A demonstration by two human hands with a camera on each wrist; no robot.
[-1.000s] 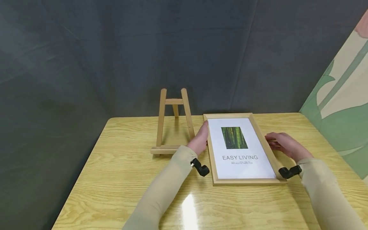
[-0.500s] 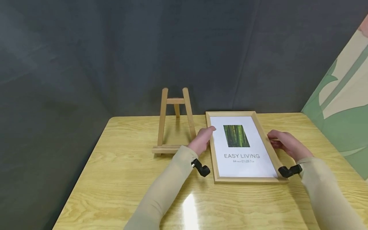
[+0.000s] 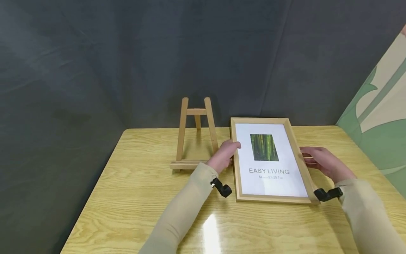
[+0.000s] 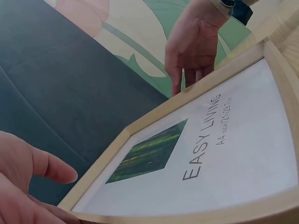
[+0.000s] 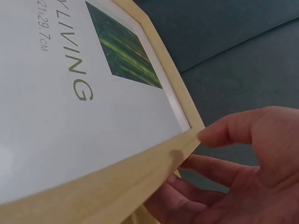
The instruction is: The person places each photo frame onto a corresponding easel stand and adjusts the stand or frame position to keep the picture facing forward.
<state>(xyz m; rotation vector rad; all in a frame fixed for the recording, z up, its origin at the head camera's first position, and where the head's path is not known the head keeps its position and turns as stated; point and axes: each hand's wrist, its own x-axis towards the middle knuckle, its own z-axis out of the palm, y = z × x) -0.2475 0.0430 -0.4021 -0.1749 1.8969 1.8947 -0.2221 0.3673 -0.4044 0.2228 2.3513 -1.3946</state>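
A dark cloth (image 3: pixel 63 77) closes off the left of the room and runs behind the wooden table (image 3: pixel 127 197), where a small wooden easel (image 3: pixel 182 130) stands upright. Just to its right, a person's left hand (image 3: pixel 223 155) grips the left side of a picture frame (image 3: pixel 274 199), thumb laid over the wood. The frame, face up with its far end apparently tilted upward, sits between both hands on the right half of the table, its white sheet (image 3: pixel 269 185) reading "EASY LIVING" beneath a green picture (image 3: pixel 264 147). At the opposite side, the right hand (image 3: pixel 325 162) pinches the wood, thumb at the edge, fingers tucked below. A painted wall (image 3: pixel 380 151) of pale and green shapes fills the far right.

Holding it well, by this onlooker's judgement, means matching the two grips in height, keeping thumbs on the wood rather than the sheet, and bearing the weight evenly so that the frame does not twist or knock the easel close by.

The left wrist view shows the right fingers reaching behind the far side, though it leaves unclear how firmly the left thumb presses. The right wrist view reveals fingers under the frame that the head view largely hides; only the head view shows the easel plainly.
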